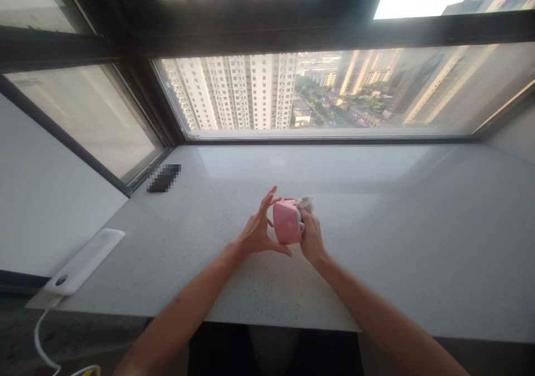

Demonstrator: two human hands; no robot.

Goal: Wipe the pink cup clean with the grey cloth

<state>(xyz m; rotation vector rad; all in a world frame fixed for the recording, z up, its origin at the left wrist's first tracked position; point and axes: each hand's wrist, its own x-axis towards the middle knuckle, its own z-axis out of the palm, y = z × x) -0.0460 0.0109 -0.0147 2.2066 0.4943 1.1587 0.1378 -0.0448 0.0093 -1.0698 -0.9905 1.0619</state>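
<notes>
Here's a pink faceted box [287,223], right over the middle of the speckled stone sill [401,242]! The right hand [311,234] grips it, a crumpled grey cloth [305,204] bunched at that side, while the left hand [259,225] spreads open just beside it. Far left, a pixelated phone [164,177] and a white device [83,262], its small mark unreadable.

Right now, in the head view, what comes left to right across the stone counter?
White corded device, phone, left hand, pink box, right hand
</notes>
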